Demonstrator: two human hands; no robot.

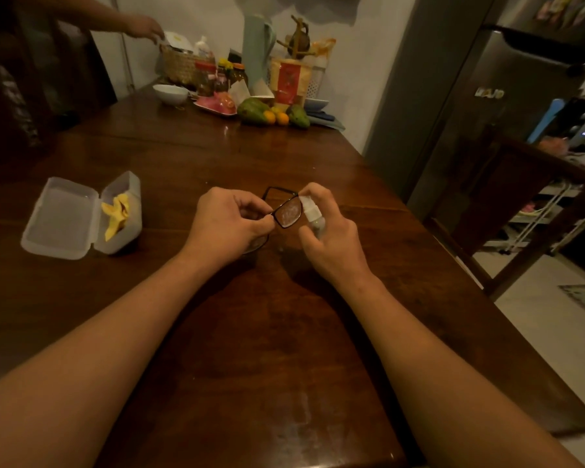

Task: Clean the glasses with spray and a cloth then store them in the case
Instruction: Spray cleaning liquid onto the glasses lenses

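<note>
Black-framed glasses are held just above the dark wooden table, pinched at the frame by my left hand. One lens faces the nozzle and is speckled with droplets. My right hand grips a small white spray bottle, a finger on its top, the nozzle almost touching the lens. A clear plastic case lies open at the left, with a crumpled yellow cloth in its right half.
Jars, a basket, a white bowl, mangoes and oranges crowd the table's far end. Another person's hand reaches into the basket at the back left. A grey fridge and shelves stand to the right.
</note>
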